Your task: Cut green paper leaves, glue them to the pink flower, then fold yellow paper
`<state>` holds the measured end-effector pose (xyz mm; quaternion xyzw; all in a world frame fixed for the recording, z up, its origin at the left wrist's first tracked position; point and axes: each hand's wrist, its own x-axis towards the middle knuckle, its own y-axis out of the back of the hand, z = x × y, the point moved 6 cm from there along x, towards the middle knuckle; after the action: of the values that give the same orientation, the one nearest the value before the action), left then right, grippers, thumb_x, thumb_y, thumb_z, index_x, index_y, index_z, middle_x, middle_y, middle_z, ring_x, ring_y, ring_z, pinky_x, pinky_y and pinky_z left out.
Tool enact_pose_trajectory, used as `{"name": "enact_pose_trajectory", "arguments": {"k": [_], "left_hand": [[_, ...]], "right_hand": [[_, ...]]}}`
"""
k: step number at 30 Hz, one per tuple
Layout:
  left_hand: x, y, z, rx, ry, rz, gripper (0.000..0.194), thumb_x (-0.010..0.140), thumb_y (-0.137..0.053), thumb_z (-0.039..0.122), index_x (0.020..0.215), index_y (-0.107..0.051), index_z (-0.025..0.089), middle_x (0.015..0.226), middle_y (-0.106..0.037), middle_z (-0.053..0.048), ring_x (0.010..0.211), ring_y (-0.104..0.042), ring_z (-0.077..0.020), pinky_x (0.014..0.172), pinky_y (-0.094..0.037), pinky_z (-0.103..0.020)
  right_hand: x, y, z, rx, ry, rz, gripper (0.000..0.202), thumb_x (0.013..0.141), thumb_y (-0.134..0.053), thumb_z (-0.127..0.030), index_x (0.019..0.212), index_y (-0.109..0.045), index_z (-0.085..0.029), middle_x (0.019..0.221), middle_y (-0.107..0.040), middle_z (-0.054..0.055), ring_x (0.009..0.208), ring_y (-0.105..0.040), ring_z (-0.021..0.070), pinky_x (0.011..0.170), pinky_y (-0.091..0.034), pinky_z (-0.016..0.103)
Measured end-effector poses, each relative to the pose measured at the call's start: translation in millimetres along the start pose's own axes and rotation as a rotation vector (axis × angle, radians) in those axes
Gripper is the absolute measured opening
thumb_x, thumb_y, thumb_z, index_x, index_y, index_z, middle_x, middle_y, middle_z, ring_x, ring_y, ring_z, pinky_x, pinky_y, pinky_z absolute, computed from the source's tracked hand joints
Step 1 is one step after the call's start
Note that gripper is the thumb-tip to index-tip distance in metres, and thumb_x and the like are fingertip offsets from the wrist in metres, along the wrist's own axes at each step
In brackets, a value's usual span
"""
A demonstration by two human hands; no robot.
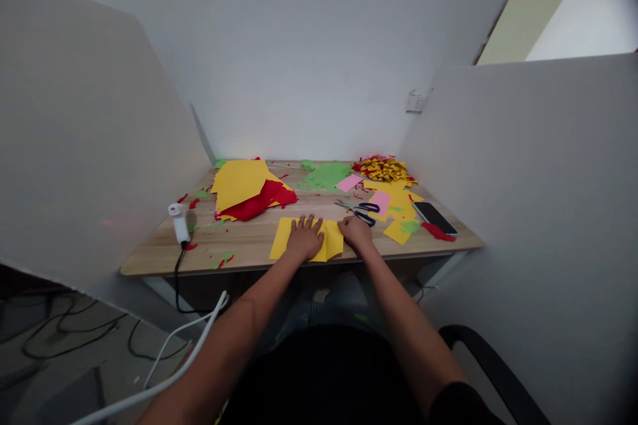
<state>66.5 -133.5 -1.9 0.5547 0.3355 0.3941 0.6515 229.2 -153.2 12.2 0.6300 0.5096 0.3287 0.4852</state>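
A creased sheet of yellow paper (333,240) lies at the table's front edge. My left hand (305,238) rests flat on its left half, fingers spread. At the sheet's right edge my right hand (355,231) is closed, with the paper's edge at its fingers. Just behind my right hand lie dark-handled scissors (369,208), their blades pointing left.
Yellow sheets (239,180) and red paper (259,202) lie at the back left, green paper (329,176) at the back middle. A folded yellow pile (383,169), a phone (435,218) and a white device (180,224) are at the sides.
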Motion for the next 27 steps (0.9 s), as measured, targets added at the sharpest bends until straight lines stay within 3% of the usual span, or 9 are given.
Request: {"name": "enact_pose_trajectory", "arguments": {"k": [6,14,17,22,27], "left_hand": [[-2,0.6,-2,-0.02,-0.002,0.071,0.055,0.099,-0.033,0.041,0.15,-0.043,0.024,0.165,-0.031,-0.008,0.153,-0.025,-0.0329,0.123,-0.018,-0.056],[-3,3.2,-1,-0.029,-0.002,0.07,0.051,0.099,-0.034,0.04,0.144,-0.05,0.023,0.164,-0.033,-0.008,0.152,-0.027,-0.0334,0.123,-0.02,-0.057],[-4,4.2,-1,-0.032,0.0,0.071,0.05,0.099,-0.035,0.04,0.144,-0.05,0.023,0.164,-0.034,-0.008,0.152,-0.026,-0.0328,0.123,-0.019,-0.056],[-4,4.4,-1,-0.045,0.003,0.072,0.05,0.099,-0.035,0.038,0.144,-0.05,0.023,0.164,-0.035,-0.007,0.152,-0.026,-0.0319,0.124,-0.019,-0.055],[-5,5.5,-1,-0.06,0.01,0.08,0.049,0.099,-0.034,0.037,0.143,-0.05,0.023,0.163,-0.036,-0.007,0.152,-0.028,-0.0312,0.124,-0.019,-0.055]], "right_hand": [[2,2,1,0.009,-0.005,-0.033,0.032,0.098,-0.06,-0.04,0.121,-0.063,-0.018,0.122,-0.065,0.009,0.104,-0.066,0.0212,0.09,-0.057,0.043],[-3,2,0,0.033,-0.01,-0.035,0.034,0.097,-0.062,-0.038,0.125,-0.061,-0.019,0.127,-0.063,0.009,0.107,-0.065,0.0219,0.091,-0.057,0.044],[-4,4,3,0.046,-0.014,-0.017,0.03,0.099,-0.057,-0.042,0.113,-0.068,-0.017,0.116,-0.069,0.009,0.102,-0.067,0.0209,0.09,-0.055,0.039],[-6,8,9,0.078,-0.009,-0.017,0.053,0.098,-0.044,-0.057,0.08,-0.075,-0.018,0.084,-0.076,0.011,0.084,-0.071,0.021,0.068,-0.046,0.025],[-14,6,9,0.085,0.001,0.004,0.039,0.094,-0.05,-0.044,0.077,-0.076,-0.019,0.079,-0.077,0.008,0.079,-0.069,0.0185,0.062,-0.039,0.023]]}}
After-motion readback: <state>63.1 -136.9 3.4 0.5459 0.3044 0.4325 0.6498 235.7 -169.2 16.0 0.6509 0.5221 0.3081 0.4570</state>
